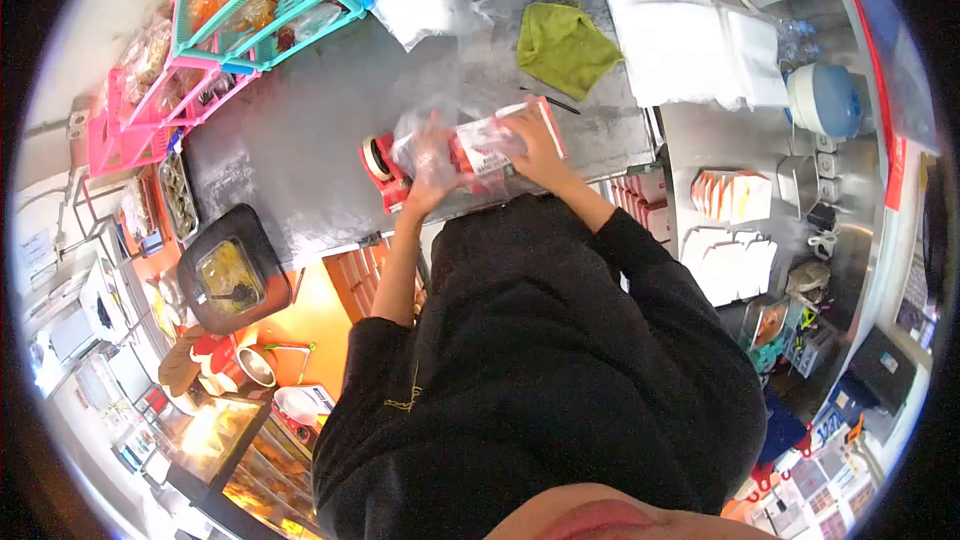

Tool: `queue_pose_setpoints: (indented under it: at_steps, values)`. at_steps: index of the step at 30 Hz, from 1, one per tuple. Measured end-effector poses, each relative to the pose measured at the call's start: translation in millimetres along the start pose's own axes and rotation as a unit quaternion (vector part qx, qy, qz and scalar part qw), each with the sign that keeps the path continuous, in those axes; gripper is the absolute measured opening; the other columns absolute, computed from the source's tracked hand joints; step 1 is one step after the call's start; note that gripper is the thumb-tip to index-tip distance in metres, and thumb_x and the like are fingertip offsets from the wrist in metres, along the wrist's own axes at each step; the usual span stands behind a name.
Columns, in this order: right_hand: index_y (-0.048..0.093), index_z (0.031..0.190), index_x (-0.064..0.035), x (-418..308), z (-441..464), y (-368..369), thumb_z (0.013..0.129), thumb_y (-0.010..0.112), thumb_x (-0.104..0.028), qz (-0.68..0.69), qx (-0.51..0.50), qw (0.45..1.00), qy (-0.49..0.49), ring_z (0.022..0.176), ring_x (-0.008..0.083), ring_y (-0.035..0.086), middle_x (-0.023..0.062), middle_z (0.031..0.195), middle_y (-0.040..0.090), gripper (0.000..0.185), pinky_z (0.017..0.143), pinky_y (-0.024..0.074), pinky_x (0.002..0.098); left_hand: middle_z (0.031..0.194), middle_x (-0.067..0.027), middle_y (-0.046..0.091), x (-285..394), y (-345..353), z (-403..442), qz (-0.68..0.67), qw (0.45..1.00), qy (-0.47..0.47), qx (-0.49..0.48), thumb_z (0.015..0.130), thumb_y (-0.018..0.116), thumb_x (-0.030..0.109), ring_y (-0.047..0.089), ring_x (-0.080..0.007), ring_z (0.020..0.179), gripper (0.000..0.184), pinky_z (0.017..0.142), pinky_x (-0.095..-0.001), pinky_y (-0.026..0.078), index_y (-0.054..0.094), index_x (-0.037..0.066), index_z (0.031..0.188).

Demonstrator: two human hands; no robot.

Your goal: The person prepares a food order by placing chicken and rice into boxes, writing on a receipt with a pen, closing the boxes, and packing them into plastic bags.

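A red-and-white box point(488, 145) lies near the front edge of the grey metal worktop point(330, 100). My right hand point(541, 148) is closed over the box's right end, fingers on its top. Thin clear plastic point(408, 130), like a bag, spreads around the box's left end. My left hand point(434, 162) is closed on this plastic, which partly veils its fingers. Just left of that hand stands a red tape dispenser point(384, 180) with a roll of tape. Behind the box are a thin black stick point(556, 104) and a crumpled green cloth point(566, 48).
Turquoise point(285, 15) and pink baskets point(130, 125) with packed goods line the back left. White sheets or bags point(695, 50) lie at the back right. A black-rimmed tray point(262, 250) of yellowish food sits at the left. Folded cartons point(730, 195) stand on the right.
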State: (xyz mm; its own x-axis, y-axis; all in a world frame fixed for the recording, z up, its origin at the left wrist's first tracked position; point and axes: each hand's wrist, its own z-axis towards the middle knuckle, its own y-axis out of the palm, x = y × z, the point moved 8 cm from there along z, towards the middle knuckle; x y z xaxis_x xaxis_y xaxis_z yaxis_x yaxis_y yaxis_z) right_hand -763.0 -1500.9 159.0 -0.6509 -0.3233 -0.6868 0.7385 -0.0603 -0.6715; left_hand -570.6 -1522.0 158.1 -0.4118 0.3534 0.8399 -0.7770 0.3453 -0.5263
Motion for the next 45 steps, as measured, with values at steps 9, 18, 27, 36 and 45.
queue_pose_setpoints:
  at_steps: [9,18,27,36,45]
  values:
    - [0.057,0.103,-0.0012,50.1,-17.7,37.8,0.101,0.045,-0.027,0.508,0.378,0.730,0.256,0.079,0.0228,0.057,0.0093,0.082,0.058,0.029,0.071,0.0445,0.0342,0.113,-0.0183,0.056,14.3,42.2,-15.3,0.010,0.970,-0.014,0.241,0.080,0.050,-0.006,0.048,-0.0345,0.116,0.027,0.106,-0.0414,0.029,0.053,-0.001,0.106]
    - [0.059,0.109,-0.0031,9.7,-7.0,-2.4,0.097,0.053,-0.044,0.343,0.209,0.868,0.291,0.095,0.0195,0.054,0.0082,0.097,0.059,0.044,0.089,0.0379,0.0330,0.129,-0.0214,0.044,-34.6,27.0,6.2,-0.117,0.965,-0.116,0.203,0.085,0.054,0.008,0.044,-0.0352,0.123,0.043,0.107,-0.0418,0.030,0.041,-0.004,0.125]
    - [0.047,0.132,-0.0053,-27.5,-2.2,-7.5,0.084,0.066,-0.026,-0.065,0.102,0.992,-0.028,0.123,0.0417,0.046,0.0208,0.121,0.054,0.056,0.104,0.0330,0.0455,0.143,-0.0292,0.030,25.6,23.5,7.4,0.197,0.970,0.127,-0.058,0.064,0.079,0.040,0.012,-0.0518,0.142,0.094,0.115,-0.0620,0.004,0.037,-0.004,0.135]
    - [0.057,0.109,0.0013,0.4,-2.7,29.7,0.084,0.053,-0.006,0.103,0.217,0.945,0.222,0.080,0.0454,0.061,0.0218,0.083,0.064,0.027,0.069,0.0463,0.0503,0.132,-0.0234,0.047,21.6,52.7,6.6,0.101,0.993,0.030,-0.047,0.066,0.080,0.026,0.042,-0.0432,0.125,0.085,0.106,-0.0531,0.031,0.041,0.001,0.138]
    - [0.065,0.092,-0.0032,-91.4,19.1,20.6,0.062,0.061,-0.034,0.137,0.139,0.967,-0.166,0.078,0.0326,0.060,0.0137,0.083,0.064,0.043,0.074,0.0479,0.0421,0.092,-0.0074,0.057,11.3,74.4,17.5,-0.183,0.981,0.024,-0.056,0.087,0.054,0.025,0.055,-0.0213,0.087,0.036,0.079,-0.0387,0.044,0.058,0.006,0.117]
